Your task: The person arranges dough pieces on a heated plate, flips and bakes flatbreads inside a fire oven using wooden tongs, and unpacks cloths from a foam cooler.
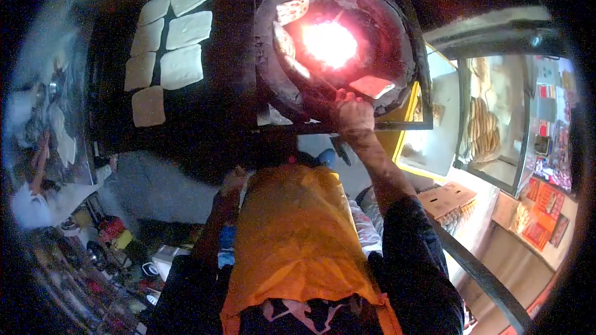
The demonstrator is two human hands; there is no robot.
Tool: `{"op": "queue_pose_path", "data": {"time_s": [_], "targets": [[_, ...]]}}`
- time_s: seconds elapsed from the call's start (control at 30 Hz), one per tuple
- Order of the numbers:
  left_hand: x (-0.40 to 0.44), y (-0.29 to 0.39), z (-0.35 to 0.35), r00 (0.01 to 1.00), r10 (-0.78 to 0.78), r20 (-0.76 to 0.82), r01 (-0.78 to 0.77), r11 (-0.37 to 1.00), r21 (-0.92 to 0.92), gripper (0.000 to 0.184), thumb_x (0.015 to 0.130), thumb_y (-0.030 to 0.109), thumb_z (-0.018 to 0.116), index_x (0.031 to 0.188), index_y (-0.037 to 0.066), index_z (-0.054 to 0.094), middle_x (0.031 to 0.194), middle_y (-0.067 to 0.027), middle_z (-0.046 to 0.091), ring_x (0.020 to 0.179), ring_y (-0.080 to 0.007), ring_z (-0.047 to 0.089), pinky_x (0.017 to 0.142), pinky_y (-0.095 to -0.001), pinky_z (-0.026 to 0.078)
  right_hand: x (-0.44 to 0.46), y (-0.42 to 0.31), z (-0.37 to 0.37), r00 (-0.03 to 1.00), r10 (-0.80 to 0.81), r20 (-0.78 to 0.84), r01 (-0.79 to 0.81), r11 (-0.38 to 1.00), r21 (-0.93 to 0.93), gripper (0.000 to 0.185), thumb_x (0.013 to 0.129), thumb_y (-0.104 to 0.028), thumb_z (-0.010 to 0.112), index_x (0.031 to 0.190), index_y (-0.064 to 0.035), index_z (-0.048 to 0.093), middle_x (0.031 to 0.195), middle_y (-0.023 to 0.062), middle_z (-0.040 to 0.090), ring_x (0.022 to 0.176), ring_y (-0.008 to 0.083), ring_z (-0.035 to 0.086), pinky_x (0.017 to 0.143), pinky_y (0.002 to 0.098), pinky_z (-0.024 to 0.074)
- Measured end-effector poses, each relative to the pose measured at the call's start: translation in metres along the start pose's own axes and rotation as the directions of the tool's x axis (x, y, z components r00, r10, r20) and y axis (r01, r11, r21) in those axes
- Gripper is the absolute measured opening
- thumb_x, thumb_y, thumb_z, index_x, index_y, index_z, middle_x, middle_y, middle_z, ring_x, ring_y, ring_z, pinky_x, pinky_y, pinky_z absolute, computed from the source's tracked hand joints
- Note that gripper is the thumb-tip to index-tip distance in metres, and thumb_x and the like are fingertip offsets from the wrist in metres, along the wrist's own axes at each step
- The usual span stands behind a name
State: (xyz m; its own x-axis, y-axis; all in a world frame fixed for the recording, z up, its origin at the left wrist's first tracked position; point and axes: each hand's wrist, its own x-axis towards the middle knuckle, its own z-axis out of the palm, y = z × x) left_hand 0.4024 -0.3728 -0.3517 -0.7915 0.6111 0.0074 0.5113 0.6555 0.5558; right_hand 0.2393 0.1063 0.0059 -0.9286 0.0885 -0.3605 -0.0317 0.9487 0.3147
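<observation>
My right hand (356, 113) is closed at the near rim of a round oven (397, 37) with a glowing fire inside. A thin rod (323, 80) seems to run from its fingers toward the breads on the oven's left wall. A flatbread (371, 86) lies against the wall just beyond this hand. Further flatbreads (293, 8) stick to the left side, some browned. My left hand (234, 181) hangs low before the dark counter (230, 68), its fingers curled in dim light with nothing visible in them. Several flat dough pieces (189, 29) lie on that counter, left of the oven.
At right stands a glass case (496, 124) with stacked breads (483, 127). Below it is a cardboard box (447, 201). An orange apron (292, 229) covers my front. Another person's arm and white sleeve (31, 205) show at far left, near cluttered goods (112, 229).
</observation>
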Motion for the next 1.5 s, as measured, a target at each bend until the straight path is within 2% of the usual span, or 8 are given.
{"op": "queue_pose_path", "data": {"time_s": [0.13, 0.2, 0.53, 0.8, 0.87, 1.03, 1.13, 1.5], "targets": [[-0.013, -0.028, 0.013, 0.984, -0.122, 0.133, 0.06, 0.915, 0.398, 0.047, 0.093, 0.032, 0.051, 0.128, 0.0, 0.046, 0.076, -0.0099, 0.06, 0.053, -0.0229, 0.055, 0.044, -0.0353, 0.045, -0.027, 0.037, 0.029, 0.918, 0.079, 0.388, -0.233, 0.9, 0.369, 0.051, 0.082, -0.025, 0.066, 0.127, -0.0077, 0.051, 0.114, 0.0114, 0.062, 0.098, 0.0243, 0.063, 0.076, 0.0359, 0.0525], [0.001, -0.033, 0.019, 0.981, -0.108, 0.16, 0.006, 0.847, 0.532, 0.047, 0.094, 0.033, 0.051, 0.127, 0.0, 0.047, 0.077, -0.0101, 0.061, 0.053, -0.0234, 0.055, 0.046, -0.035, 0.046, -0.074, 0.05, 0.097, 0.993, 0.042, -0.114, 0.114, 0.015, 0.993, 0.035, 0.089, -0.02, 0.06, 0.118, -0.0018, 0.053, 0.1, 0.0082, 0.067, 0.09, 0.0174, 0.064, 0.073, 0.0317, 0.0526], [0.096, 0.022, 0.036, 0.835, -0.399, 0.378, 0.251, 0.889, 0.383, 0.047, 0.097, 0.041, 0.045, 0.121, 0.001, 0.051, 0.084, -0.0131, 0.064, 0.066, -0.0286, 0.061, 0.059, -0.0389, 0.05, -0.256, 0.116, 0.086, 0.749, 0.161, 0.642, -0.247, -0.832, 0.497, 0.036, 0.088, -0.03, 0.064, 0.102, 0.0027, 0.063, 0.08, 0.0112, 0.065, 0.068, 0.0167, 0.061, 0.062, 0.0294, 0.0489], [0.149, 0.115, -0.046, 0.953, 0.082, 0.29, -0.228, 0.824, 0.519, 0.035, 0.096, 0.019, 0.044, 0.127, 0.004, 0.047, 0.073, -0.0158, 0.058, 0.057, -0.0342, 0.056, 0.045, -0.0394, 0.045, -0.172, 0.316, 0.06, 0.574, 0.734, 0.364, 0.136, -0.523, 0.841, 0.043, 0.094, -0.044, 0.053, 0.098, -0.0016, 0.058, 0.074, 0.0043, 0.058, 0.061, 0.0127, 0.052, 0.052, 0.026, 0.0431], [0.168, 0.167, -0.082, 0.701, -0.512, 0.497, 0.467, 0.856, 0.223, 0.053, 0.1, 0.047, 0.029, 0.117, 0.003, 0.053, 0.105, -0.0228, 0.06, 0.09, -0.042, 0.059, 0.078, -0.047, 0.048, -0.154, 0.28, 0.031, 0.671, 0.701, 0.242, 0.046, -0.365, 0.93, 0.036, 0.091, -0.038, 0.057, 0.097, -0.0034, 0.059, 0.074, 0.0049, 0.059, 0.059, 0.0095, 0.052, 0.052, 0.0246, 0.0441], [0.107, 0.088, -0.042, 0.791, -0.302, 0.532, 0.092, 0.918, 0.385, 0.045, 0.101, 0.039, 0.033, 0.127, 0.005, 0.047, 0.109, -0.0184, 0.06, 0.089, -0.035, 0.061, 0.078, -0.0434, 0.05, -0.093, 0.12, 0.066, 0.94, 0.259, -0.223, 0.205, 0.094, 0.974, 0.024, 0.077, -0.014, 0.06, 0.096, -0.0023, 0.068, 0.083, 0.0123, 0.07, 0.074, 0.02, 0.067, 0.066, 0.0313, 0.0534], [0.072, 0.049, -0.03, 0.869, -0.307, 0.389, 0.177, 0.926, 0.335, 0.044, 0.1, 0.038, 0.036, 0.127, 0.005, 0.048, 0.107, -0.0171, 0.061, 0.085, -0.0313, 0.062, 0.075, -0.0418, 0.051, -0.055, 0.05, 0.043, 0.977, 0.035, 0.21, -0.166, 0.744, 0.647, 0.073, 0.087, -0.045, 0.057, 0.138, -0.0003, 0.032, 0.114, 0.0235, 0.058, 0.1, 0.0328, 0.062, 0.08, 0.0429, 0.0521], [-0.051, -0.064, -0.036, 0.793, -0.533, 0.296, 0.423, 0.83, 0.363, 0.047, 0.097, 0.036, 0.043, 0.13, 0.004, 0.05, 0.106, -0.0174, 0.063, 0.083, -0.0267, 0.062, 0.071, -0.0408, 0.052, 0.102, -0.038, -0.024, 0.981, 0.061, 0.184, -0.133, 0.904, 0.407, 0.046, 0.088, -0.027, 0.057, 0.127, -0.0064, 0.047, 0.112, 0.0111, 0.064, 0.105, 0.0269, 0.063, 0.08, 0.0381, 0.0545]]}}
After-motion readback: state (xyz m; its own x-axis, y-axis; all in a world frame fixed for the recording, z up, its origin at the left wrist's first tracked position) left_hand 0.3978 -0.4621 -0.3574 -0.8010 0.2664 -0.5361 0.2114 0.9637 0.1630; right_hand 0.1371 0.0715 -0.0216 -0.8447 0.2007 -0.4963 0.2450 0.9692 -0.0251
